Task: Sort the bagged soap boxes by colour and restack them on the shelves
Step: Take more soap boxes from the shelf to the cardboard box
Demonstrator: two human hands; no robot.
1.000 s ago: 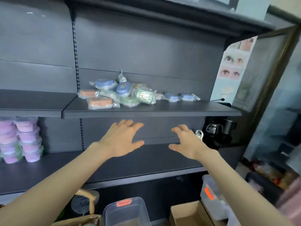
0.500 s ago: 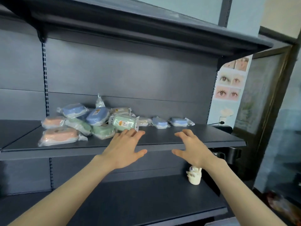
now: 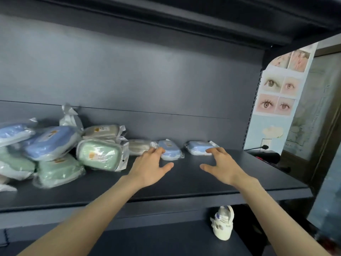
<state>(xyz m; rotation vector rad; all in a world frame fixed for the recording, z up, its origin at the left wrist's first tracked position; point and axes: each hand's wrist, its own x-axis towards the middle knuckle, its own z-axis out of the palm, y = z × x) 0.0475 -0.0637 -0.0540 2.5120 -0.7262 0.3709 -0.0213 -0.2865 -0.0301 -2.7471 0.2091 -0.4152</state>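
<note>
While both arms are stretched over the dark shelf (image 3: 184, 183), the left hand (image 3: 149, 168) is held flat with its fingers (image 3: 154, 154) straight and spread, nothing being gripped. Their tips are seen at the near edge of a bagged blue soap box (image 3: 171, 151), with a beige box (image 3: 138, 146) just beside it on the left. The right hand (image 3: 222, 166) is likewise opened, fingers lightly bent, the tips set at the front of a second blue box (image 3: 197, 147) (whether contact is made cannot be told). A loose heap of bagged boxes (image 3: 53, 143), green, blue and beige, is piled at the shelf's left end. On the lower shelf (image 3: 147, 241) a small white shoe-shaped item (image 3: 222, 226) is stood, and an eye poster (image 3: 276, 93) is seen on the wall at right.
</note>
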